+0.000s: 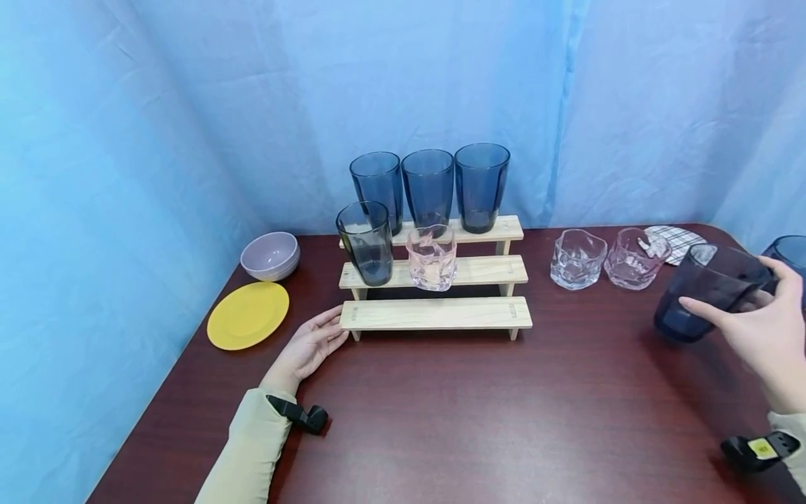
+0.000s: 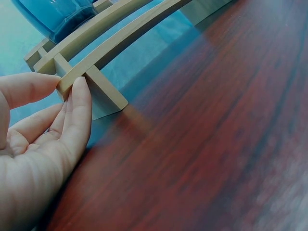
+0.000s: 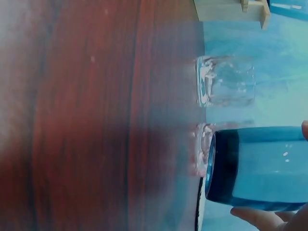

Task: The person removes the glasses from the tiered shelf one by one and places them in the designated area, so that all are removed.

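At the left end of a three-step wooden rack (image 1: 434,315), my left hand (image 1: 315,343) pinches the lowest board, thumb above and fingers below in the left wrist view. My right hand (image 1: 768,322) grips a dark blue glass tumbler (image 1: 705,287), held tilted at the right side of the table; the same tumbler (image 3: 264,166) fills the lower right of the right wrist view. Three blue tumblers (image 1: 428,185) stand on the top step. On the middle step are a greyish tumbler (image 1: 368,245) and a short pinkish glass (image 1: 432,259).
Behind the held tumbler stand a short clear glass (image 1: 577,260) and a short pinkish glass (image 1: 632,262), near a checked white disc (image 1: 676,241). Another blue tumbler (image 1: 792,252) is at the right edge. A lilac bowl (image 1: 271,257) and yellow plate (image 1: 248,316) lie left.
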`<state>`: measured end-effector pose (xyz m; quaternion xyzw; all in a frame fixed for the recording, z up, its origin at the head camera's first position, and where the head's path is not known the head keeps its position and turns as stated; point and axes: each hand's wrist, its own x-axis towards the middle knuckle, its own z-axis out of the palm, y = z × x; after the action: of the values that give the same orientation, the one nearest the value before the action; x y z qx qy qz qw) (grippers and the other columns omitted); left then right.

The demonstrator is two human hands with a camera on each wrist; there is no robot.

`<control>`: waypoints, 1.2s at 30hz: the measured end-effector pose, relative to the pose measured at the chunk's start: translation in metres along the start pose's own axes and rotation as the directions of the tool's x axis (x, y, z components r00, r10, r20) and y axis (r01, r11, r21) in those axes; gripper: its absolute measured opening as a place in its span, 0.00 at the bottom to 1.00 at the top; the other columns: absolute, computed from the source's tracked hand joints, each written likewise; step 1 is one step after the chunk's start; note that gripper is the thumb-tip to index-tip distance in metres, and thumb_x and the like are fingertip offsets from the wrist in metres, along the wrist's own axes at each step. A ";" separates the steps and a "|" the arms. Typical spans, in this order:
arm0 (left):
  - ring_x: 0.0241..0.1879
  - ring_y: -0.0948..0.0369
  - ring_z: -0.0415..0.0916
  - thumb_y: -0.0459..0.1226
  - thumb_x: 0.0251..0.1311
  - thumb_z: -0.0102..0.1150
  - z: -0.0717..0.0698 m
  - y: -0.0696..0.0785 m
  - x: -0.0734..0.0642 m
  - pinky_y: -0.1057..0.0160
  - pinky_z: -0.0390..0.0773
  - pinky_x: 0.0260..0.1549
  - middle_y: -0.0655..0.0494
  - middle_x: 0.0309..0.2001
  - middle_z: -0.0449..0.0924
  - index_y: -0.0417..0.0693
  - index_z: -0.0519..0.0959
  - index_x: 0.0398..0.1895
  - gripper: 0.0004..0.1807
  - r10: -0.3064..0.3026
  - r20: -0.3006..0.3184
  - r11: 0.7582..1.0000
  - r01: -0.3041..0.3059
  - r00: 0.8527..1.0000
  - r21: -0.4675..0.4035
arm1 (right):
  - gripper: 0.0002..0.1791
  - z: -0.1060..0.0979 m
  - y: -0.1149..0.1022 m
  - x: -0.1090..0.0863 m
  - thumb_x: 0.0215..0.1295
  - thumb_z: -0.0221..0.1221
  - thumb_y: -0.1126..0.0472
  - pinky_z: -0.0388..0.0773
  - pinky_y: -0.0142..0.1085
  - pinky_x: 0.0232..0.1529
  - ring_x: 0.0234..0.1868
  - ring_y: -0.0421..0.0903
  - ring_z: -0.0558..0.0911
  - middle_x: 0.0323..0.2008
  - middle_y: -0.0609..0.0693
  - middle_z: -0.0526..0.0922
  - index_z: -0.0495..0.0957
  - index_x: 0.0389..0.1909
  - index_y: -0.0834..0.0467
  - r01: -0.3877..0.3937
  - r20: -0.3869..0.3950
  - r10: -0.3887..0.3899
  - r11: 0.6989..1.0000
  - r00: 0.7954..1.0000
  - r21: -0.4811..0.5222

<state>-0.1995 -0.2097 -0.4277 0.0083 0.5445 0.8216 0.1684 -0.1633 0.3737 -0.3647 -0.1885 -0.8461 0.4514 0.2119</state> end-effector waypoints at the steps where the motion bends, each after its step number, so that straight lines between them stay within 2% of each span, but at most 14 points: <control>1: 0.43 0.68 0.77 0.21 0.67 0.36 0.000 0.000 0.000 0.73 0.77 0.44 0.59 0.47 0.74 0.33 0.42 0.73 0.32 0.003 0.003 1.000 -0.003 1.000 -0.002 | 0.54 -0.001 0.001 0.002 0.54 0.67 0.58 0.65 0.13 0.50 0.58 0.28 0.66 0.65 0.44 0.61 0.39 0.72 0.37 -0.024 -0.010 0.024 1.000 1.000 -0.002; 2: 0.43 0.68 0.77 0.21 0.67 0.36 0.000 0.000 0.000 0.73 0.77 0.44 0.59 0.47 0.74 0.33 0.42 0.73 0.32 0.004 0.005 1.000 -0.004 1.000 -0.007 | 0.54 -0.001 0.002 0.005 0.54 0.67 0.57 0.65 0.16 0.54 0.61 0.29 0.64 0.68 0.47 0.58 0.39 0.72 0.37 -0.051 -0.027 0.051 0.999 0.998 -0.012; 4: 0.43 0.68 0.77 0.21 0.67 0.35 0.001 0.001 0.000 0.73 0.77 0.44 0.59 0.47 0.74 0.33 0.42 0.73 0.32 0.004 0.009 1.000 -0.004 1.000 -0.014 | 0.54 -0.001 0.011 0.013 0.53 0.67 0.57 0.65 0.20 0.58 0.62 0.29 0.63 0.70 0.50 0.57 0.40 0.72 0.35 -0.087 -0.051 0.087 0.996 0.995 -0.004; 6: 0.43 0.68 0.77 0.21 0.67 0.35 0.000 0.001 0.000 0.72 0.77 0.44 0.59 0.47 0.74 0.33 0.41 0.73 0.32 0.003 0.011 1.000 -0.003 1.000 -0.018 | 0.55 0.000 0.028 0.028 0.51 0.69 0.56 0.65 0.22 0.60 0.63 0.30 0.63 0.71 0.49 0.57 0.40 0.71 0.33 -0.103 -0.079 0.103 0.995 0.992 -0.002; 8: 0.42 0.68 0.77 0.20 0.67 0.34 0.000 0.001 0.000 0.73 0.78 0.43 0.59 0.46 0.75 0.33 0.42 0.73 0.32 0.001 0.005 1.000 -0.001 1.000 -0.018 | 0.56 0.002 0.049 0.045 0.50 0.70 0.55 0.62 0.29 0.65 0.65 0.31 0.61 0.71 0.45 0.55 0.40 0.70 0.31 -0.094 -0.102 0.094 0.996 0.990 0.003; 11: 0.42 0.68 0.77 0.21 0.67 0.35 0.000 0.001 0.000 0.72 0.78 0.43 0.59 0.47 0.74 0.33 0.42 0.73 0.32 0.001 -0.001 1.000 -0.001 1.000 -0.015 | 0.58 0.005 0.081 0.070 0.47 0.72 0.54 0.61 0.31 0.66 0.66 0.32 0.60 0.70 0.38 0.54 0.41 0.69 0.29 -0.067 -0.129 0.067 0.998 0.989 0.003; 15: 0.43 0.68 0.77 0.21 0.67 0.36 0.000 0.001 0.000 0.72 0.78 0.44 0.59 0.47 0.74 0.33 0.42 0.73 0.33 -0.003 0.001 1.000 0.003 1.000 -0.013 | 0.60 0.007 0.103 0.088 0.45 0.72 0.51 0.58 0.36 0.69 0.68 0.34 0.58 0.71 0.41 0.52 0.39 0.69 0.27 -0.074 -0.133 0.070 0.997 0.989 -0.026; 19: 0.43 0.68 0.77 0.21 0.67 0.36 0.001 0.001 0.000 0.72 0.77 0.44 0.59 0.47 0.74 0.33 0.42 0.73 0.33 -0.006 -0.002 1.000 0.006 1.000 -0.007 | 0.60 0.006 0.108 0.092 0.46 0.71 0.49 0.56 0.39 0.70 0.71 0.38 0.55 0.73 0.45 0.49 0.36 0.69 0.28 -0.098 -0.125 0.091 0.994 0.988 -0.045; 24: 0.43 0.68 0.77 0.21 0.67 0.36 0.002 0.001 0.000 0.72 0.77 0.44 0.59 0.47 0.74 0.34 0.42 0.73 0.33 -0.011 0.001 1.000 0.011 1.000 -0.008 | 0.59 0.007 0.110 0.091 0.47 0.70 0.48 0.56 0.42 0.70 0.71 0.40 0.56 0.73 0.48 0.50 0.35 0.69 0.27 -0.128 -0.120 0.121 0.990 0.985 -0.051; 26: 0.43 0.68 0.77 0.21 0.67 0.36 0.002 0.001 0.000 0.72 0.77 0.44 0.59 0.47 0.74 0.34 0.42 0.73 0.33 -0.011 0.002 1.000 0.011 1.000 -0.008 | 0.60 0.006 0.110 0.092 0.47 0.69 0.45 0.55 0.46 0.70 0.72 0.44 0.54 0.74 0.49 0.48 0.33 0.69 0.26 -0.139 -0.111 0.131 0.988 0.985 -0.062; 29: 0.43 0.68 0.77 0.21 0.67 0.36 0.002 0.001 -0.001 0.73 0.77 0.44 0.59 0.47 0.74 0.34 0.42 0.73 0.33 -0.008 0.002 1.000 0.008 1.000 -0.003 | 0.60 0.009 0.111 0.093 0.48 0.69 0.45 0.53 0.48 0.71 0.73 0.47 0.51 0.74 0.50 0.45 0.32 0.69 0.26 -0.101 -0.098 0.093 0.992 0.991 -0.075; 33: 0.43 0.68 0.77 0.21 0.67 0.36 0.001 0.001 0.000 0.73 0.77 0.44 0.59 0.47 0.73 0.34 0.42 0.73 0.33 -0.008 -0.005 1.000 0.008 1.000 0.001 | 0.60 0.013 0.113 0.096 0.50 0.69 0.49 0.53 0.47 0.71 0.74 0.45 0.51 0.74 0.48 0.44 0.31 0.68 0.27 -0.027 -0.051 0.025 0.999 0.998 -0.045; 36: 0.43 0.68 0.77 0.21 0.67 0.36 0.000 0.000 0.000 0.73 0.77 0.44 0.59 0.47 0.73 0.34 0.42 0.73 0.33 -0.010 -0.009 1.000 0.010 1.000 0.001 | 0.59 0.015 0.114 0.097 0.51 0.69 0.49 0.53 0.49 0.70 0.74 0.44 0.49 0.75 0.47 0.43 0.30 0.68 0.26 -0.017 -0.016 0.017 1.000 1.000 -0.021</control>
<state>-0.1996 -0.2094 -0.4275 0.0021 0.5459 0.8204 0.1701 -0.2375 0.4727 -0.4504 -0.2016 -0.8475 0.4426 0.2126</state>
